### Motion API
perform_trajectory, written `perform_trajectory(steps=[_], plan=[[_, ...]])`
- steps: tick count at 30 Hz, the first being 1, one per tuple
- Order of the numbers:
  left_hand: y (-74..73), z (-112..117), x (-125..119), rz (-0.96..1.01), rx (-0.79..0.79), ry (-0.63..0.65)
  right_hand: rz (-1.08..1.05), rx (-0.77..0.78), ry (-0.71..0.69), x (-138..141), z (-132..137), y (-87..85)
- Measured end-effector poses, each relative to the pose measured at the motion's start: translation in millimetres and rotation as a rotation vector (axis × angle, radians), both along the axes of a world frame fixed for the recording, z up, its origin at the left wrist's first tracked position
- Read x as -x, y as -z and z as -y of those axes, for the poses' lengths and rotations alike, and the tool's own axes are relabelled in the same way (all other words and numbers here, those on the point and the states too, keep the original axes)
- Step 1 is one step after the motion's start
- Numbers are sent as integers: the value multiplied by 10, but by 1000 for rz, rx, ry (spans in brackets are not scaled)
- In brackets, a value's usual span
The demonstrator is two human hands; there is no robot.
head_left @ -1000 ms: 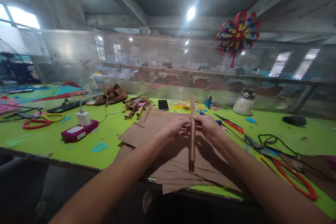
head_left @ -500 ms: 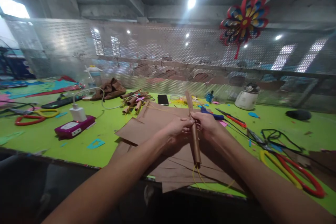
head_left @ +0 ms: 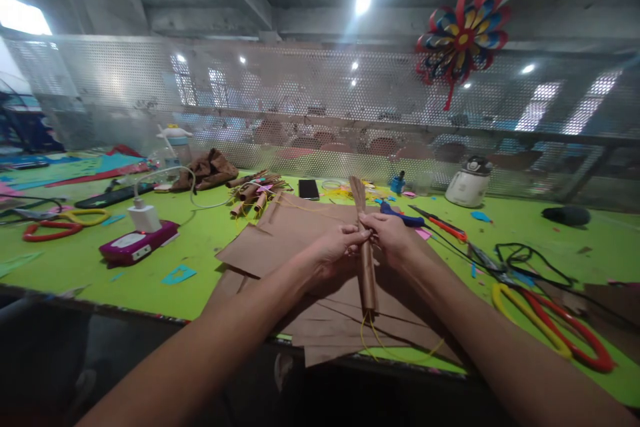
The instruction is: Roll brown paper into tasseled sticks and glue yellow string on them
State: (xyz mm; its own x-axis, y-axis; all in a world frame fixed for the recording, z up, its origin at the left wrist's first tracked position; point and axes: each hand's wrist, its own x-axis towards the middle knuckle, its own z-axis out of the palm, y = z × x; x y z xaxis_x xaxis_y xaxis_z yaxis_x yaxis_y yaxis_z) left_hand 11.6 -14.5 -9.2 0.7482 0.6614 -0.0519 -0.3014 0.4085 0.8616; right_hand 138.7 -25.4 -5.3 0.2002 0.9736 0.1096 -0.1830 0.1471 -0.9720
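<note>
Between my hands is a brown paper roll (head_left: 369,280), its fringed end pointing away from me and its tube end toward me. A loop of yellow string (head_left: 371,333) hangs out of the near end. My left hand (head_left: 343,247) pinches the roll's middle from the left, thumb on top. My right hand (head_left: 387,233) grips it from the other side, fingertips meeting the left ones. Under both hands lie brown paper sheets (head_left: 265,243), stacked unevenly. Further back, a pile of similar paper rolls (head_left: 255,195) rests on the green table.
To the right lie large scissors (head_left: 565,327) with red and yellow handles, a blue glue gun (head_left: 400,213) and a white jug (head_left: 469,183). A purple power strip (head_left: 140,242) with a charger stands left, near other scissors (head_left: 55,228). A black phone (head_left: 309,189) lies at the back.
The paper roll has turned slightly in my fingers, and its fringed end now looks wider. Both hands keep hold of it. The whole view has shifted a little.
</note>
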Motion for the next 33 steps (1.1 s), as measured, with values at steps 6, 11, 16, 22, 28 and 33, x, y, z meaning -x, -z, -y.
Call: perform_trajectory(steps=[6, 11, 16, 22, 28, 33], plan=[[2, -4, 19, -27, -20, -37, -18, -5, -43, 15, 55, -39], [-23, -40, 43, -41, -89, -85, -39, 51, -71, -48, 156, -118], [-71, -114, 96, -23, -141, -180, 17, 160, -73, -54, 268, -180], [-122, -206, 191, 7, -140, -292, 201, 182, -269, 143, 452, -179], [-217, -204, 253, -5, -135, -335, 360, 155, -418, 228, 536, -88], [-259, -146, 236, 4, -116, -299, 181, 245, -377, 270, 689, -30]])
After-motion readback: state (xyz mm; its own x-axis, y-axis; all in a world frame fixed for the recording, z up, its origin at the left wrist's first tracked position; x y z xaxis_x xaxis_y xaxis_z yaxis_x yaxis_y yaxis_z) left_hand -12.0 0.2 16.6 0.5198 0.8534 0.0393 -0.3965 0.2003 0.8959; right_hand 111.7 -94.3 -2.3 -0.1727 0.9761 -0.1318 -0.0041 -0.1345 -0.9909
